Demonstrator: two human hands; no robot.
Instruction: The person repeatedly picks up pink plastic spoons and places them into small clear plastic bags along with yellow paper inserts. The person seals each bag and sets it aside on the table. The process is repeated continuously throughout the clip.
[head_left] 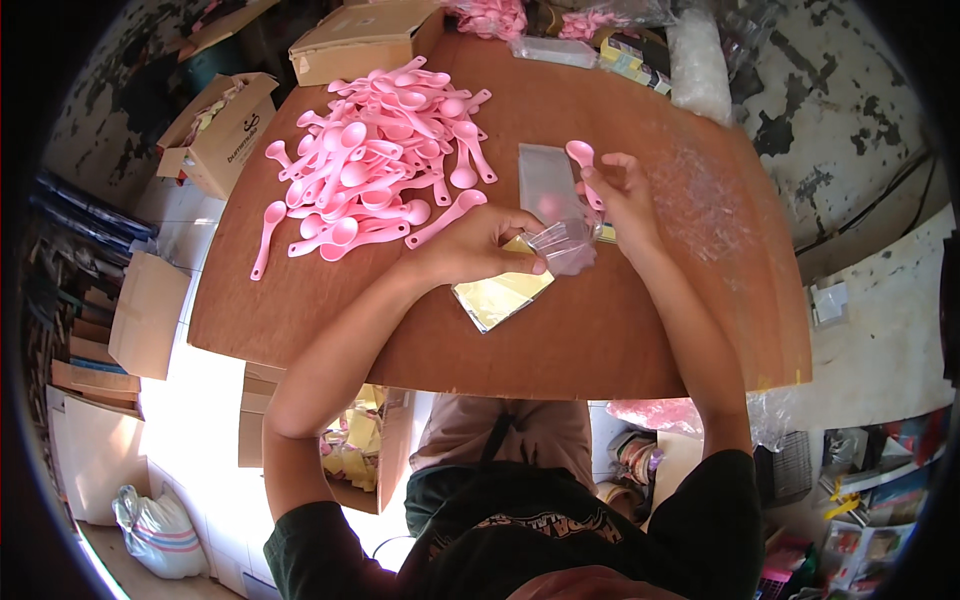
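Between the thumb and fingers of my right hand (628,195) is a pink spoon (583,160), its bowl pointing away from me. My left hand (485,245) pinches a clear plastic bag (568,250), which hangs toward the right hand. Beneath the left fingers lie yellow cards (505,290) on the table; a bit of yellow also shows beside the right hand. Just beyond the hands rests a flat stack of clear bags (545,170). A large heap of pink spoons (375,150) covers the table's far left, with one single spoon near my left wrist.
The brown table (460,355) has a curved-looking edge. A closed carton (365,45) stands at its back, and an open carton (220,135) beyond its left side. Loose clear plastic (700,200) lies at right. Below the table, a box (365,440) holds yellow-and-pink packets.
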